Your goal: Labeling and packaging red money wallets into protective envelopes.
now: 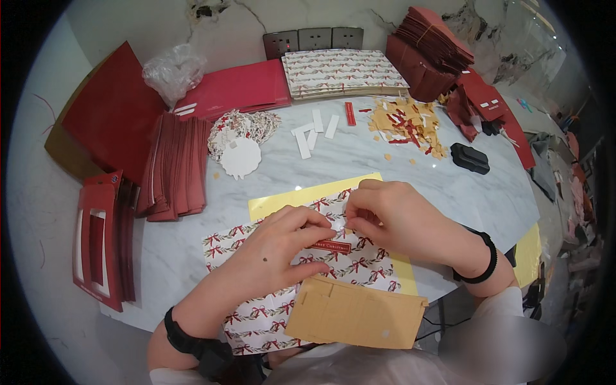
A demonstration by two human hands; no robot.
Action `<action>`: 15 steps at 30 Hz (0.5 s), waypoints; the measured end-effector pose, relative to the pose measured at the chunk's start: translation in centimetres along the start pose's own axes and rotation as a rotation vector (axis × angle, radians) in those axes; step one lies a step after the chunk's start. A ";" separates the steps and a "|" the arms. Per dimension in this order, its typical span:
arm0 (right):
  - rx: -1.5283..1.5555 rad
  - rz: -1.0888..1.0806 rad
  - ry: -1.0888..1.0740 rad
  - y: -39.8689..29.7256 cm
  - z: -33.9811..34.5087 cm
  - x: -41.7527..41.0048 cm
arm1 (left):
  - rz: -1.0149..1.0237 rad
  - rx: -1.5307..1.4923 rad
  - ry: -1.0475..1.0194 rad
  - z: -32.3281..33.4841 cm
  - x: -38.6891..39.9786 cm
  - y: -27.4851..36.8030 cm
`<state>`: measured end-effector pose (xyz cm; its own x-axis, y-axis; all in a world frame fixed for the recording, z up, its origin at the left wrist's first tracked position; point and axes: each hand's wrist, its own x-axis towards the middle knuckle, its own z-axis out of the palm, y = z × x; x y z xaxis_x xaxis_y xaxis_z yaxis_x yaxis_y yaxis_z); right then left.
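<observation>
A white patterned paper sheet (269, 308) with garlands and red bows lies before me, partly over a yellow sheet (274, 202). My left hand (288, 245) rests on the patterned sheet, its fingers beside a small red label strip (332, 246) that bears a printed greeting. To the right of it, the fingertips of my right hand (380, 211) are pinched together just above the label; whether they hold something small cannot be told. A tan cardboard piece (356, 313) lies over the sheet's near edge, below both hands.
Around the marble table (284, 173) stand folded red card pieces (173, 168), a stack of patterned sheets (344, 72), white round cutouts (240, 158), white strips (303, 144), tan and red paper scraps (409, 125), a black object (470, 158) and banded dark red card stacks (423, 53).
</observation>
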<state>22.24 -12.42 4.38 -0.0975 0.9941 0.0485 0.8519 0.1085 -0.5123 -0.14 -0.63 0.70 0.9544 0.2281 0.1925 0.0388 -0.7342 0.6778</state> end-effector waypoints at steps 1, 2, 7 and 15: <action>-0.013 -0.028 -0.025 -0.1 -0.3 0.0 | -0.005 0.002 -0.007 0.0 0.0 0.1; -0.011 -0.030 -0.025 0.1 -0.1 -0.1 | -0.009 0.004 -0.014 -0.1 0.0 0.0; -0.428 -0.320 -0.005 -0.4 1.2 -0.9 | 0.008 0.023 -0.002 0.0 0.0 -0.2; -0.631 -0.439 0.089 -0.7 2.5 -1.0 | -0.011 0.005 0.014 -0.1 0.1 0.0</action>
<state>20.46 -13.46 2.52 -0.4751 0.8529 0.2167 0.8793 0.4506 0.1544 -0.04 -0.54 0.75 0.9496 0.2454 0.1952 0.0509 -0.7350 0.6762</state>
